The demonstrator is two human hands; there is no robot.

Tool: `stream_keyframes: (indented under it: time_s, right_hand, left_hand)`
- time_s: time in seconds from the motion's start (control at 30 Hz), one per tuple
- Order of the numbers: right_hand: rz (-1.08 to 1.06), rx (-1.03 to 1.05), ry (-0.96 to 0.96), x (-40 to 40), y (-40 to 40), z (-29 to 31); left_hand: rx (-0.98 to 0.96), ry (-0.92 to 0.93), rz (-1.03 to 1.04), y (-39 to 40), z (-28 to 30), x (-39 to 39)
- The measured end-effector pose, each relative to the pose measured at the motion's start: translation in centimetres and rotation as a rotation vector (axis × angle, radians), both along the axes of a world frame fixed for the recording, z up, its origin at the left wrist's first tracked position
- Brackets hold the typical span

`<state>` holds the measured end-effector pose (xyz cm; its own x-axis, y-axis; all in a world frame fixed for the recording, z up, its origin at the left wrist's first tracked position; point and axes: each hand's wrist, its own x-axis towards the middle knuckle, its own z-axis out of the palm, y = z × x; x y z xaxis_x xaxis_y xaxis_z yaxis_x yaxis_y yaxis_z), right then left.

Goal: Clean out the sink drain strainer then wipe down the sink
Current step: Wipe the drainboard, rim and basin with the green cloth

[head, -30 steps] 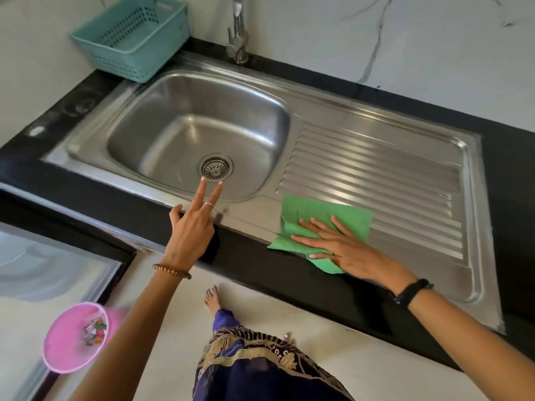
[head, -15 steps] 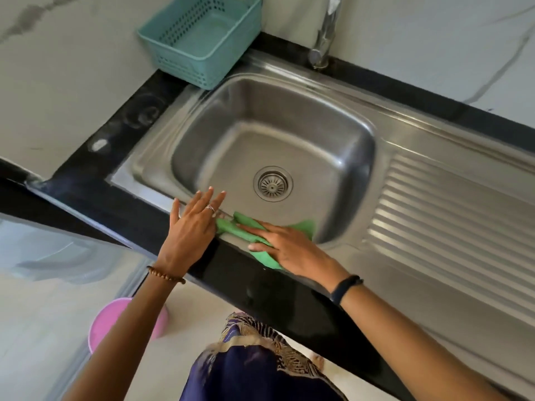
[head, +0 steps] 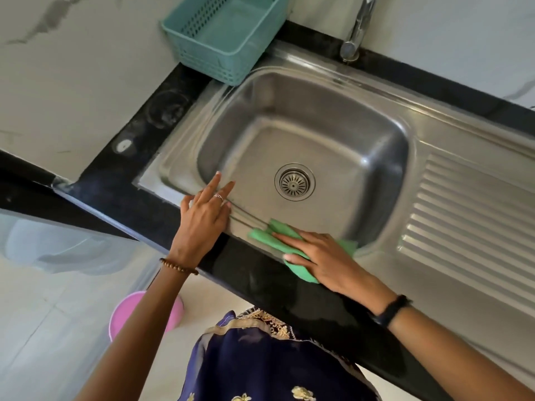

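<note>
Right hand (head: 324,256), fingers flat, is pressing the cloth (head: 301,266) along the sink (head: 376,134) front rim, having left the drainboard; left hand (head: 202,218), spread, is bracing beside it. Strainer (head: 294,182) seemingly clear.

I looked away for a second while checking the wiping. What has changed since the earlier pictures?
The right hand slid the green cloth from the drainboard leftward to the basin's front rim. The left hand came down onto that rim. Strainer stayed seated.

No readable text, label, brand, number or sign appears anywhere.
</note>
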<state>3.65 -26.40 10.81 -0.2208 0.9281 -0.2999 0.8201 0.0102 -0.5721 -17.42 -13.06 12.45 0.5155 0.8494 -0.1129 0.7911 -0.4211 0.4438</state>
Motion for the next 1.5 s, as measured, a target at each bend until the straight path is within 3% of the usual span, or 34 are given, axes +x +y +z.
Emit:
stream_keyframes:
  time_s: [0.23,0.43,0.57,0.83,1.07,1.27,1.5]
  right_hand:
    - [-0.019,0.034,0.033,-5.8,6.5,0.1]
    - [0.01,0.151,-0.078,-1.4,-1.3,-0.1]
    - [-0.036,0.101,-0.155,1.3,-5.1,-0.1]
    - [-0.086,-0.076,0.044,-5.9,6.1,0.0]
    - [-0.115,-0.045,-0.076,-14.7,16.9,-0.4]
    - [-0.152,0.01,-0.023,-13.6,14.1,-0.2]
    - [-0.229,-0.055,-0.009,-12.5,12.2,0.9]
  left_hand:
    - [-0.057,-0.072,0.035,0.5,1.3,-0.8]
    - [-0.007,0.042,0.026,1.9,1.0,-2.9]
    - [0.045,0.109,0.032,2.7,0.8,-5.0]
    - [0.089,0.085,0.062,5.5,0.8,-7.4]
    - [0.1,0.029,0.009,9.3,1.0,-8.1]
    - [0.095,0.02,-0.222,13.7,0.5,-7.1]
    - [0.117,-0.052,-0.222,16.6,0.5,-5.8]
